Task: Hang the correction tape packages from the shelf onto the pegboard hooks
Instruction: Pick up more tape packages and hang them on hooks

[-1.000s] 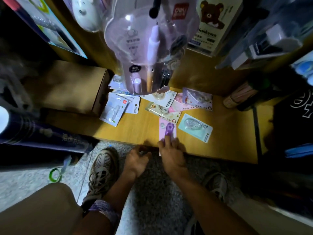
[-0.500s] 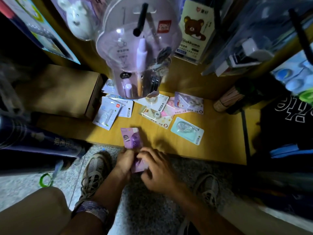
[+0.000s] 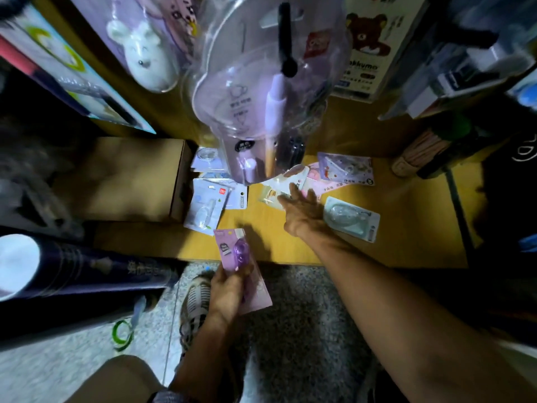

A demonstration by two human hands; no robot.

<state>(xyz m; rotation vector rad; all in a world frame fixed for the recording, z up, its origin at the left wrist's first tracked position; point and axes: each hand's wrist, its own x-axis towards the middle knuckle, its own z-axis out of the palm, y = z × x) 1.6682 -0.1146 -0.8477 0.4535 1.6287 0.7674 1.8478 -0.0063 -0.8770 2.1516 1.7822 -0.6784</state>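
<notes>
My left hand [image 3: 228,292] grips a purple correction tape package [image 3: 236,255] over the front edge of the wooden shelf [image 3: 406,228]; a second pink card seems to lie under it. My right hand [image 3: 302,210] is stretched out with fingers apart over a pale yellow package [image 3: 270,196] and a pink package [image 3: 325,184], holding nothing. Loose on the shelf lie a mint package [image 3: 351,219], a lilac package [image 3: 345,168] and a white-blue package [image 3: 205,209]. A black pegboard hook [image 3: 286,39] sticks out above, carrying a clear blister pack [image 3: 255,97].
A cardboard box [image 3: 128,178] stands at the shelf's left end. A dark roll [image 3: 81,269] juts out at lower left. More hanging goods crowd the top: a white plush pack [image 3: 142,50] and a bear-print card [image 3: 369,45]. My shoe [image 3: 197,301] rests on the speckled floor.
My right hand let go of the purple package and reached forward to the packages in the middle of the shelf. My left hand now holds the purple package alone, raised a little.
</notes>
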